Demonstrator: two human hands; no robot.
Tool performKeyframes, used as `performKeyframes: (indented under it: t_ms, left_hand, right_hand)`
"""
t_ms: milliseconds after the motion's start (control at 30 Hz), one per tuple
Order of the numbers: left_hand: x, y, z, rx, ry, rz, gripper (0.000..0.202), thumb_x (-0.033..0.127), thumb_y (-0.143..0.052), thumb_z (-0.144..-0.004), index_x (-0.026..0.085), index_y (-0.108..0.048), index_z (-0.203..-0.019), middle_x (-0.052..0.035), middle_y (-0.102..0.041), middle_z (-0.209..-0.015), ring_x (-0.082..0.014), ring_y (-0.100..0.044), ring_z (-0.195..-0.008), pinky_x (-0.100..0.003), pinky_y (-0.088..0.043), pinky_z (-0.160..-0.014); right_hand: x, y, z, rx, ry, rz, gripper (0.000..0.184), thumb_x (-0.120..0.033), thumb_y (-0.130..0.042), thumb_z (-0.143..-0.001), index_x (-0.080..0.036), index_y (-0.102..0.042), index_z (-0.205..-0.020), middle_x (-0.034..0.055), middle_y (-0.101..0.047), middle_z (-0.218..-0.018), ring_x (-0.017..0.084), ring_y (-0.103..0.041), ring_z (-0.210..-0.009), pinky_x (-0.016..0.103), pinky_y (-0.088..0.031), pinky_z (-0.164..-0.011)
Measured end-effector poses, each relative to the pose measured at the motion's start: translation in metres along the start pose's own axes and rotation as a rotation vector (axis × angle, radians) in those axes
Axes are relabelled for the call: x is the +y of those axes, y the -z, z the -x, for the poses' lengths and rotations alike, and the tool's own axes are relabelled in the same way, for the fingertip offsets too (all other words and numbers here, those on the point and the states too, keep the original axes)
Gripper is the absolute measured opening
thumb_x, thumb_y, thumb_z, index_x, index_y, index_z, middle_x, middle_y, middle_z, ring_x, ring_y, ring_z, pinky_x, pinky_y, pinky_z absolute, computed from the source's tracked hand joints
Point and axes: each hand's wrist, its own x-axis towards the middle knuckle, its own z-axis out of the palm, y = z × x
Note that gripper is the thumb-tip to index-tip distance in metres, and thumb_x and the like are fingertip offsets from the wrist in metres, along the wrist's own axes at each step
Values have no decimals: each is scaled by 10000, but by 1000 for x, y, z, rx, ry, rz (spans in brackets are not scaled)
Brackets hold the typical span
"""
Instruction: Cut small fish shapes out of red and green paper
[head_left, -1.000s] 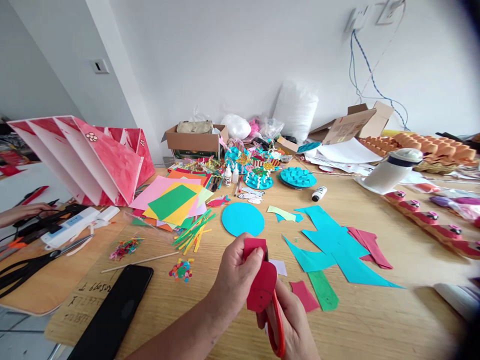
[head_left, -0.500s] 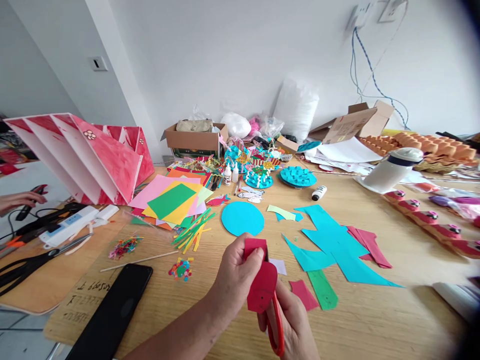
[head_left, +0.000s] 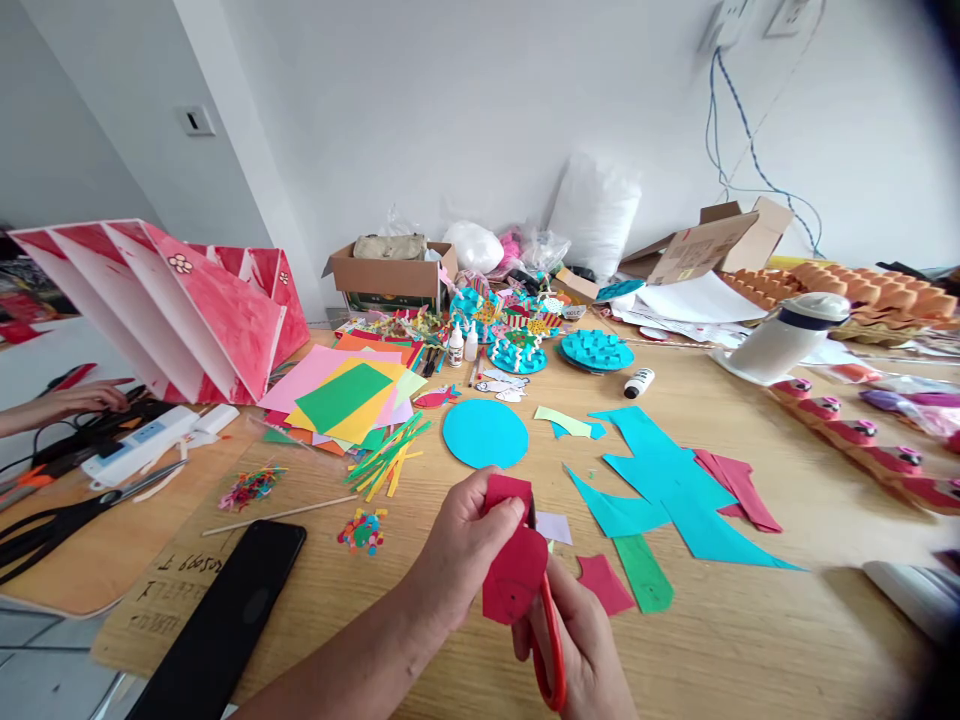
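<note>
Apparently the cutting of the red paper piece [head_left: 514,580] is only partly done. It sits low in the middle of the view, above the table [head_left: 750,640], between the two hands. The left hand [head_left: 465,530] pinches it, thumb on top across its middle and the fingers mostly hidden behind. The right hand [head_left: 581,640] has its grip closed around the handle of the red-handled scissors [head_left: 555,655]; the blades are largely behind the paper, so I cannot tell how far apart they stand.

As for progress, the piece's right edge is notched beside the thumb and rounded below it, which looks like finished cutting. Its lower left side runs fairly straight, with a corner, and seems uncut; the stretch under the thumb cannot be judged. A dark dot and a curved line are drawn near the lower end, so the marking appears done there.

Beyond the hands, a blue disc [head_left: 485,433] lies flat, cleanly rounded. To its right are blue offcuts [head_left: 667,480], with a green piece [head_left: 646,575] and a red scrap [head_left: 605,586] nearer the right hand. Past the disc, a small red fish [head_left: 436,397] lies beside white paper fish [head_left: 502,384], all seemingly cut out.
</note>
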Motion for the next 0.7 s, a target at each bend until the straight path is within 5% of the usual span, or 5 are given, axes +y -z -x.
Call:
performKeyframes:
  t_ms: [700]
  left_hand:
    - [-2, -6, 7, 15, -11, -30, 139, 286, -515, -738, 166, -453, -706, 48, -450, -593, -67, -380, -507, -185, -317, -484]
  right_hand:
    - [1, 0, 11, 24, -3, -10, 449, -566, -360, -842, -188, -474, -628, -22, -475, -510, 122, -414, -469, 233, -300, -460]
